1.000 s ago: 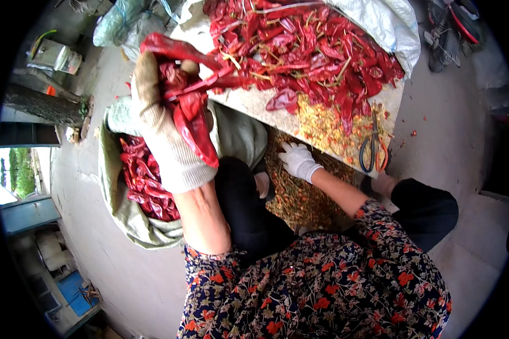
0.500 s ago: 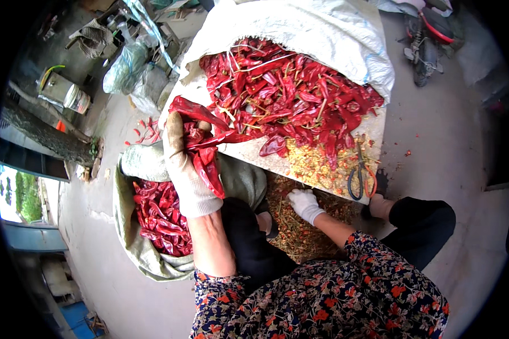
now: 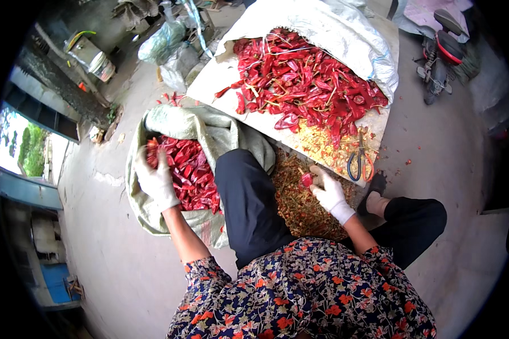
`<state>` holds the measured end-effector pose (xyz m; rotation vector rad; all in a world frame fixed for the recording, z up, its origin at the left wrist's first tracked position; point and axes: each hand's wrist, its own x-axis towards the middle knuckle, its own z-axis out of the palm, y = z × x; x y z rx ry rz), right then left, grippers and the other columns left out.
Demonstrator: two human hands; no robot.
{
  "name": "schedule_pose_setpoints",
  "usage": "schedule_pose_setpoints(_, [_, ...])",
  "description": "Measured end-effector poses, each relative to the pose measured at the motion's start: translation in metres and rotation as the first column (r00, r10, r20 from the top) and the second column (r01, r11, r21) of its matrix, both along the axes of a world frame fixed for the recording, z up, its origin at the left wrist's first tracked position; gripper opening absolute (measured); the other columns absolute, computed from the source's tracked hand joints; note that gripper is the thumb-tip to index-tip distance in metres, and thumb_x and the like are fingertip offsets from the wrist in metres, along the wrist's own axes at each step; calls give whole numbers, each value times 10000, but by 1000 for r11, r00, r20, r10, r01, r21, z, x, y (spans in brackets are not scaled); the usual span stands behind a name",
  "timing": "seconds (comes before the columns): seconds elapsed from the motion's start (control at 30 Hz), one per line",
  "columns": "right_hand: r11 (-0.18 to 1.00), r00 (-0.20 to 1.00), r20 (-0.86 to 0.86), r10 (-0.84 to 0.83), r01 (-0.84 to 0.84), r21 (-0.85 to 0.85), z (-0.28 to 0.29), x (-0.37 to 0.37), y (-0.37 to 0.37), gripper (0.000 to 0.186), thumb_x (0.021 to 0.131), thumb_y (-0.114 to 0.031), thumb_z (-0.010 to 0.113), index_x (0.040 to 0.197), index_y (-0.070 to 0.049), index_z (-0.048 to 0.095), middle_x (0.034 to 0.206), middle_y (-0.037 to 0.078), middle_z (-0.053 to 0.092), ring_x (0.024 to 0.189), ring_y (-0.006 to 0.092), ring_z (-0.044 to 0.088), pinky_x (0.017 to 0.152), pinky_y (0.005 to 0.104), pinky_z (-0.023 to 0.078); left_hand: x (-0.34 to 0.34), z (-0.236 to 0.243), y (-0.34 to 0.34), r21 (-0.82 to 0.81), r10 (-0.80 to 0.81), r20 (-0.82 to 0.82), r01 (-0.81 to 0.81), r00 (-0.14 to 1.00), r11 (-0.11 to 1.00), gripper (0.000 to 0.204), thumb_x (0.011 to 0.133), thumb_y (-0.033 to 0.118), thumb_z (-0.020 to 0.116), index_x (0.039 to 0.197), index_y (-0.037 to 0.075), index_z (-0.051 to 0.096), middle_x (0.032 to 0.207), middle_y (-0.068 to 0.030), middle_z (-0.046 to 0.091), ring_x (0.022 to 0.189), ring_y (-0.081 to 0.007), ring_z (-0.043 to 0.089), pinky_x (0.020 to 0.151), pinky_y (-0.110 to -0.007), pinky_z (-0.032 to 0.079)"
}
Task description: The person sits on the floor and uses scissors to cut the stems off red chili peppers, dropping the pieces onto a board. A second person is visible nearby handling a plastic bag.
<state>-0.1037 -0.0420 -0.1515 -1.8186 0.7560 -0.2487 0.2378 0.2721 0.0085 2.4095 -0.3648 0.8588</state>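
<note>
My left hand (image 3: 156,179), in a pale glove, is over the left side of an open greenish sack (image 3: 144,212). Its fingers are spread and nothing shows in its grasp. Dried red peppers (image 3: 189,169) fill the sack below it. In my gloved right hand (image 3: 329,195) a small red pepper (image 3: 306,179) is pinched, its pale stem pointing up. That hand hovers above a heap of stems and scraps (image 3: 300,212) between my legs. Ahead, a large pile of red peppers (image 3: 311,85) spills from a white sack (image 3: 322,25) onto a pale board (image 3: 209,93).
Scissors (image 3: 361,161) with one dark and one orange handle lie at the board's near right corner, beside yellow seeds (image 3: 322,138). Plastic bags (image 3: 167,45) stand at the back left. A small two-wheeled vehicle (image 3: 440,59) is parked at the far right.
My left hand has gone down and left from the board to the sack, releasing the bunch of peppers it held. My right hand has risen from the scraps and now shows a pepper.
</note>
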Motion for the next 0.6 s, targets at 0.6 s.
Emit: schedule_pose_setpoints(0.6, [998, 823, 565, -60, 35, 55, 130, -6, 22, 599, 939, 62, 675, 1513, 4, 511, 1301, 115, 704, 1107, 154, 693, 982, 299, 555, -229, -14, -187, -869, -933, -339, 341, 122, 360, 591, 945, 115, 790, 1437, -93, 540, 1308, -135, 673, 1119, -166, 653, 998, -294, 527])
